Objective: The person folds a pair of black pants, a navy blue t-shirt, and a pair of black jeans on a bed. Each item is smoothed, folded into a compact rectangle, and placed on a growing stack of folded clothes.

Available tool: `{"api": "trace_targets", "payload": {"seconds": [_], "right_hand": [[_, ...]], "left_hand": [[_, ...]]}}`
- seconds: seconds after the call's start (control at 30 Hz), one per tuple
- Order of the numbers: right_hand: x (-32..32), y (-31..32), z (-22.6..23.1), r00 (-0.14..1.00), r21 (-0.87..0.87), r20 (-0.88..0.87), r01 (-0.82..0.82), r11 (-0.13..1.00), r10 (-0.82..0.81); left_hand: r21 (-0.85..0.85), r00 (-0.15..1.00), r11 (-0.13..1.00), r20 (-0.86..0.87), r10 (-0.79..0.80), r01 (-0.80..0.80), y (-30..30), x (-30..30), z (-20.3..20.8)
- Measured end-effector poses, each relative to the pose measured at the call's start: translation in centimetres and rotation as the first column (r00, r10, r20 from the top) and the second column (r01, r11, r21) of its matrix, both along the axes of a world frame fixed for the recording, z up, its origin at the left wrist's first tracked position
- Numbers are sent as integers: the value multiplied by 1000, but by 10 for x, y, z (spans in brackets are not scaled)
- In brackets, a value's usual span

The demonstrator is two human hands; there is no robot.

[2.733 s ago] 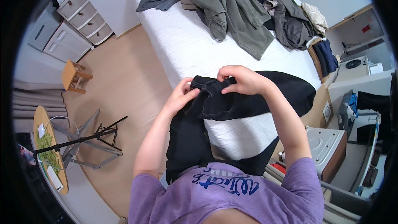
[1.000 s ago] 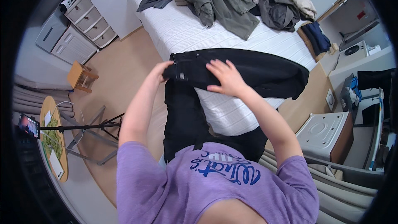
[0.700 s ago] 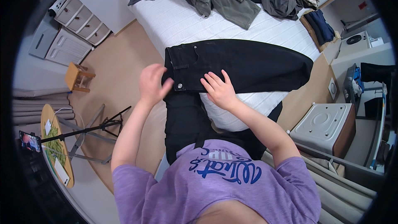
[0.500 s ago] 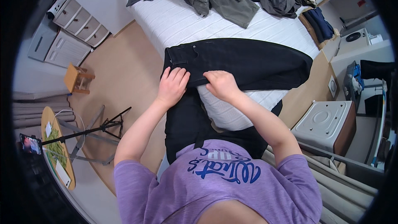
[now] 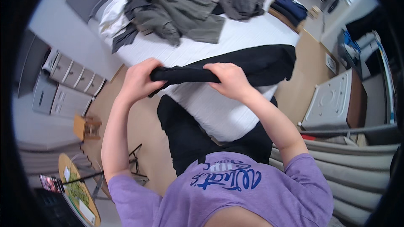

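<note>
A pair of black trousers (image 5: 263,61) stretches across the near part of the white-covered bed (image 5: 235,113), its far end lying on the bed to the right. At the left end, my left hand (image 5: 142,80) is closed around the cloth and holds it raised off the bed. My right hand (image 5: 229,77) grips the near edge of the same trousers closer to their middle. Between my hands the fabric is pulled into a taut, thick band. The fingertips of both hands are partly hidden by the cloth.
Olive and grey garments (image 5: 181,14) lie heaped across the bed's far side. Folded dark clothes (image 5: 290,8) sit at its far right corner. A white-topped cabinet (image 5: 328,101) stands right; a small wooden stool (image 5: 87,127) and round table (image 5: 80,191) are on the left.
My hands have lifted the near edge of the trousers off the bed, the left hand moving further left and gripping. The view has tilted and shifted, showing more of the bed's far side.
</note>
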State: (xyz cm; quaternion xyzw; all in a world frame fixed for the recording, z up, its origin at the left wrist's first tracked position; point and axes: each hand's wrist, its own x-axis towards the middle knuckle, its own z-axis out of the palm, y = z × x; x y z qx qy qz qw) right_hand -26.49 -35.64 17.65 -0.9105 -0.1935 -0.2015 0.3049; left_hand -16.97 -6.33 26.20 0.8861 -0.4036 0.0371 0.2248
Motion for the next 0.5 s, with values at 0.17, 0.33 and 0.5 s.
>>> {"api": "trace_targets", "payload": {"seconds": [0.17, 0.33, 0.5], "right_hand": [[-9, 11, -31, 990, 36, 134, 49, 998, -53], [-25, 12, -37, 985, 109, 148, 73, 991, -89], [-66, -43, -46, 935, 250, 257, 180, 951, -245]], "left_hand": [[153, 870, 986, 475, -130, 64, -56, -38, -58], [237, 909, 971, 395, -134, 40, -57, -39, -69], [308, 834, 950, 536, -132, -47, -22, -37, 11]]}}
